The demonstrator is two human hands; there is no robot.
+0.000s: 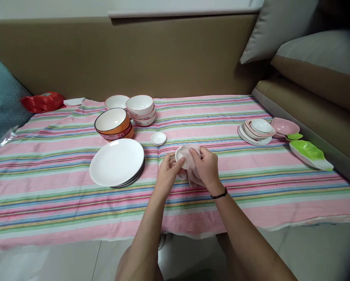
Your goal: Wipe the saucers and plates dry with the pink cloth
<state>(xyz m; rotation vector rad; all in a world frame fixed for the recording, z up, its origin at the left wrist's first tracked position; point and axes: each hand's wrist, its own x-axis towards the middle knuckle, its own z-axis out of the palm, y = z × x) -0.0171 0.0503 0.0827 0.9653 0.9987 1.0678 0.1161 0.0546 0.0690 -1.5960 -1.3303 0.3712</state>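
Between my hands is a small white dish (178, 154), partly covered by a pale pink cloth (191, 168). My left hand (168, 169) grips the dish by its left side, thumb on the front. The cloth is bunched in my right hand (207, 166), whose thumb presses it against the dish; a black band circles that wrist. Just beyond my left hand, another small white dish (158, 138) lies on the striped cloth (186, 210). Nearest on the left is a stack of large plates (116, 162), white on top with dark rims below.
Behind the plates stand orange bowls (112, 121) and white bowls with red rims (140, 104). To the right sit stacked small dishes (259, 130), a pink dish (284, 125) and a green leaf-shaped dish (308, 153). A red package (43, 102) lies far left; cushions (321, 58) rise at right.
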